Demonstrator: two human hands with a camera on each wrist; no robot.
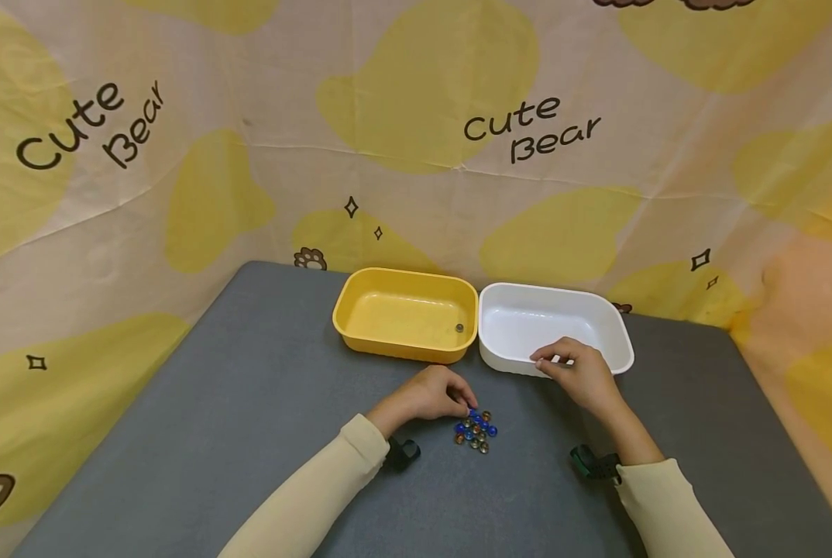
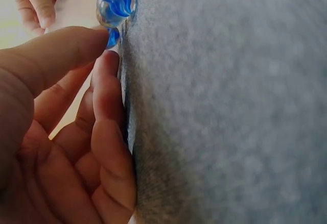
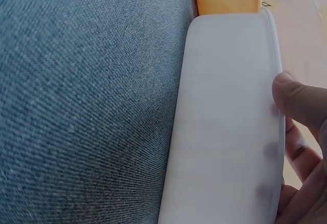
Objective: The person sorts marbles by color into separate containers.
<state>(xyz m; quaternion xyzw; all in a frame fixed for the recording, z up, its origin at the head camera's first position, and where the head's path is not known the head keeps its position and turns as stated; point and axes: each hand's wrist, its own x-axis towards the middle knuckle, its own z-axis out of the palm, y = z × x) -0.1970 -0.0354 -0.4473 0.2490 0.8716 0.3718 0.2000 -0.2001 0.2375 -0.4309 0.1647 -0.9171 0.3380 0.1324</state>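
My left hand (image 1: 431,394) reaches the upper left edge of a small pile of glass marbles (image 1: 476,431), blue, amber and clear. Thumb and forefinger pinch a blue marble (image 2: 113,38), close against a clear marble with a blue swirl (image 2: 117,6). My right hand (image 1: 582,373) is at the near rim of the white tub (image 1: 503,363), thumb and forefinger tips brought together. From the right wrist, the thumb (image 3: 296,96) overlaps the rim while the other fingers curl behind the tub wall. I cannot tell whether anything is between those fingertips.
Against the white tub's left side stands a yellow tub (image 1: 388,346) with one small dark marble (image 1: 460,328) inside at its right. Both are toward the back of the grey table (image 1: 249,403), before a patterned cloth backdrop (image 1: 416,101). Dark straps (image 1: 593,463) circle both wrists.
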